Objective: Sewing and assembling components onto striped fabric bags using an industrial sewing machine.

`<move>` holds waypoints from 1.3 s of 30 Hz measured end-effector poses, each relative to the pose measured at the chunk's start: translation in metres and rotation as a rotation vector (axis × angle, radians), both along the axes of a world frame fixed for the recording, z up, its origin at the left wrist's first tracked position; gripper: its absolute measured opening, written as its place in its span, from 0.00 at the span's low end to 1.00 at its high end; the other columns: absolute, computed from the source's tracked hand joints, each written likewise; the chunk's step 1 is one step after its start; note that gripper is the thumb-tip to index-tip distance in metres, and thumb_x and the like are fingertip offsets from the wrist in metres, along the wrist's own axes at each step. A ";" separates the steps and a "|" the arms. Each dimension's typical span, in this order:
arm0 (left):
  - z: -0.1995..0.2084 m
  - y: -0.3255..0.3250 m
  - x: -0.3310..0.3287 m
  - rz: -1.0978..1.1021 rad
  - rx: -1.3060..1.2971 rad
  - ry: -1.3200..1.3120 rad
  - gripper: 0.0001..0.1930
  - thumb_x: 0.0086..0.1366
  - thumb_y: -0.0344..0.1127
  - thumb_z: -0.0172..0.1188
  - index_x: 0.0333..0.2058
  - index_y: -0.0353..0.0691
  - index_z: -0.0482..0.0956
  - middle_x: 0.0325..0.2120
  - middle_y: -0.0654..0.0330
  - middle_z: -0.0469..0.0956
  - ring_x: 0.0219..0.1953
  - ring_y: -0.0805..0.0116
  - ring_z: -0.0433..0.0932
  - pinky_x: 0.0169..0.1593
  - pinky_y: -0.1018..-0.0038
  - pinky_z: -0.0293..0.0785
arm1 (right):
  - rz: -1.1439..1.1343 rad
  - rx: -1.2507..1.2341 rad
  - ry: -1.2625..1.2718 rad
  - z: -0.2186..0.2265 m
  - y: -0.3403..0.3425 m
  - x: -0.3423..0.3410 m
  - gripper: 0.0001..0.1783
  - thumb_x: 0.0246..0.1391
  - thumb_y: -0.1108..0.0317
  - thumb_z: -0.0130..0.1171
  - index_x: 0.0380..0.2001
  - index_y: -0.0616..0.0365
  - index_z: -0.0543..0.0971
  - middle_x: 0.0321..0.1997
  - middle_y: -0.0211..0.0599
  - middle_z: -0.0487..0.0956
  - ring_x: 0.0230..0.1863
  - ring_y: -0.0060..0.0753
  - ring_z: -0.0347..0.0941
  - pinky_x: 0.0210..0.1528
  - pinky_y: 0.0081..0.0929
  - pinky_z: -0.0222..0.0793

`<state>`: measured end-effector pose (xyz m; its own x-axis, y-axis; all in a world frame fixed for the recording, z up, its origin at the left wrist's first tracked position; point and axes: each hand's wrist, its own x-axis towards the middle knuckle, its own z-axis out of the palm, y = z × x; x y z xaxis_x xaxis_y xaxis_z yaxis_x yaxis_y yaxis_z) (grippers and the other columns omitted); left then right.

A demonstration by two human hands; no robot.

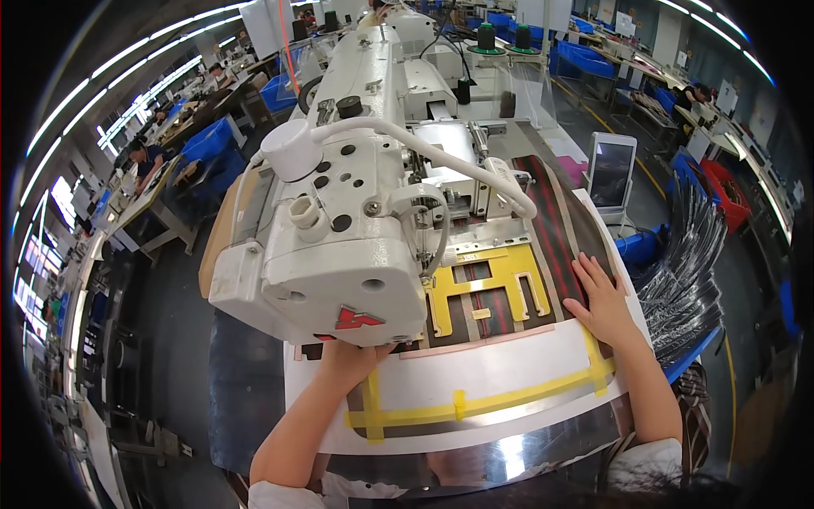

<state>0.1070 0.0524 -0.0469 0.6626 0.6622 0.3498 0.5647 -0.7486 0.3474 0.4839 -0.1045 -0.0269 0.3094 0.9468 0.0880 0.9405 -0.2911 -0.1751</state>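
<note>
Lying apparently flat, the dark fabric (pixel 554 242) bears red and tan stripes.

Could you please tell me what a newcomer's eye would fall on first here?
Probably the big white sewing machine, looming in the upper middle. Next, the bright yellow plate just right of its head, over dark striped cloth. Then the right hand, spread at the cloth's right side, while the left hand is partly hidden by the machine.
</note>
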 end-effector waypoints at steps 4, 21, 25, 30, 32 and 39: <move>0.010 -0.003 0.004 0.044 -0.056 0.007 0.15 0.51 0.38 0.63 0.38 0.39 0.77 0.34 0.54 0.78 0.39 0.54 0.76 0.43 0.63 0.70 | 0.021 0.009 -0.022 -0.003 0.001 0.002 0.38 0.52 0.46 0.51 0.61 0.53 0.59 0.68 0.37 0.52 0.69 0.38 0.44 0.64 0.57 0.38; -0.001 -0.001 0.009 0.030 0.222 0.106 0.22 0.55 0.46 0.60 0.43 0.34 0.74 0.43 0.49 0.73 0.47 0.45 0.68 0.53 0.55 0.60 | 0.023 0.080 -0.051 -0.019 0.002 0.009 0.43 0.49 0.37 0.49 0.61 0.53 0.59 0.68 0.36 0.53 0.69 0.35 0.44 0.62 0.61 0.36; -0.006 0.002 0.008 -0.020 0.323 0.066 0.21 0.54 0.43 0.61 0.41 0.34 0.74 0.41 0.50 0.74 0.45 0.44 0.69 0.50 0.55 0.62 | 0.016 0.086 -0.044 -0.021 0.002 0.011 0.43 0.49 0.36 0.49 0.61 0.53 0.60 0.68 0.36 0.53 0.69 0.35 0.45 0.62 0.61 0.36; -0.003 0.002 0.010 -0.005 0.183 0.056 0.19 0.51 0.41 0.63 0.41 0.39 0.74 0.40 0.52 0.74 0.44 0.48 0.71 0.48 0.54 0.63 | 0.021 0.091 -0.043 -0.018 0.002 0.012 0.43 0.48 0.36 0.49 0.61 0.53 0.60 0.68 0.36 0.53 0.69 0.35 0.46 0.63 0.60 0.36; -0.003 0.003 0.008 -0.009 0.155 0.051 0.19 0.52 0.41 0.63 0.41 0.39 0.75 0.39 0.52 0.74 0.44 0.48 0.71 0.48 0.54 0.62 | 0.022 0.084 -0.041 -0.016 0.003 0.011 0.43 0.48 0.36 0.49 0.61 0.53 0.60 0.68 0.36 0.53 0.69 0.35 0.46 0.63 0.60 0.36; 0.007 -0.002 0.011 -0.048 0.211 0.035 0.17 0.53 0.39 0.62 0.39 0.35 0.75 0.36 0.52 0.76 0.40 0.47 0.73 0.45 0.59 0.67 | 0.005 0.024 -0.031 -0.011 0.002 0.007 0.43 0.48 0.38 0.51 0.62 0.51 0.57 0.68 0.36 0.52 0.69 0.36 0.45 0.64 0.57 0.36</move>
